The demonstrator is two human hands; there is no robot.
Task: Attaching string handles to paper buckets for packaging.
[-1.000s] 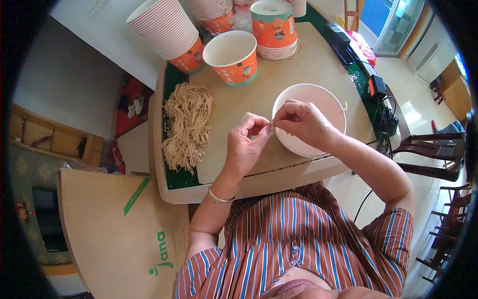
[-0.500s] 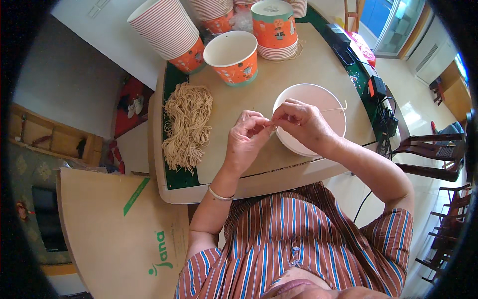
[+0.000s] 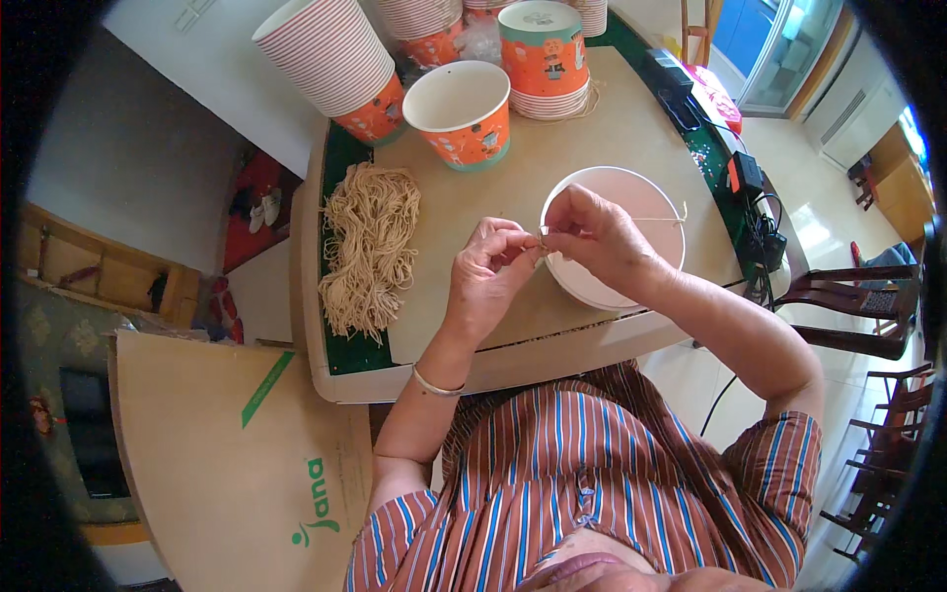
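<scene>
A white paper bucket (image 3: 612, 286) stands near the table's front edge, its open mouth facing up. A thin beige string (image 3: 651, 219) crosses the mouth and is knotted at the right rim; my right hand hides its other end. At the left rim my left hand (image 3: 491, 266) pinches with thumb and forefinger. My right hand (image 3: 607, 237) reaches over the mouth, its thumb and forefinger pinched against the left fingertips. A tiny bit of string appears between them, though the fingers cover most of it.
A loose hank of beige strings (image 3: 370, 252) lies at the table's left. Orange patterned paper buckets, one single (image 3: 459, 118), one upturned stack (image 3: 545, 59) and one leaning stack (image 3: 335, 74), stand behind. Black adapters and cables (image 3: 760, 217) line the right edge. A large cardboard box (image 3: 217, 444) stands left.
My right fingers have shifted slightly, the forefinger curling back at the left rim. The left hand stays almost where it was, and the bucket has not visibly moved.
</scene>
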